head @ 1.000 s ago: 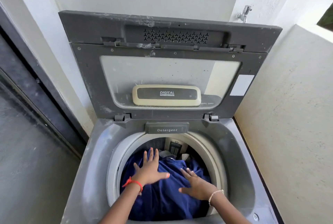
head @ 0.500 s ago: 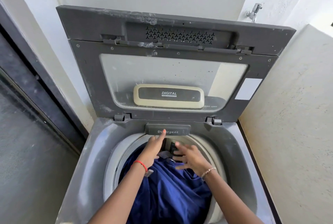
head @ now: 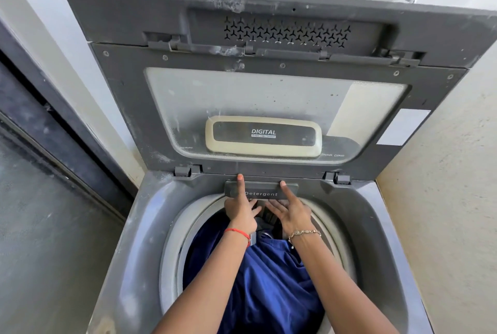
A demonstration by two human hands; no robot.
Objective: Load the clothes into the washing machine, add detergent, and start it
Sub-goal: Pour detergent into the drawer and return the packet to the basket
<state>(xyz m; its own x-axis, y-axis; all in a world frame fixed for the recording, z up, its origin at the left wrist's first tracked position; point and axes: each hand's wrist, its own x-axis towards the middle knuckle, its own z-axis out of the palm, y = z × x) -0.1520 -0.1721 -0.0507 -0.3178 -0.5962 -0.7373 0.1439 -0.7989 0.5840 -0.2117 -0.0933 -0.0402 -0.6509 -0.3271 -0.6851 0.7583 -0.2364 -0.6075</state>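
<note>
Blue clothes (head: 269,280) are loaded; left hand (head: 241,211) and right hand (head: 290,214) have moved up, 1 straight forefinger each touching the detergent drawer (head: 265,190), gripping nothing.

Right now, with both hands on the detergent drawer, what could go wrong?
The raised lid stands just behind the left hand and right hand; if it dropped, it might hit them. The blue clothes sit heaped under the detergent drawer and might snag it.
</note>
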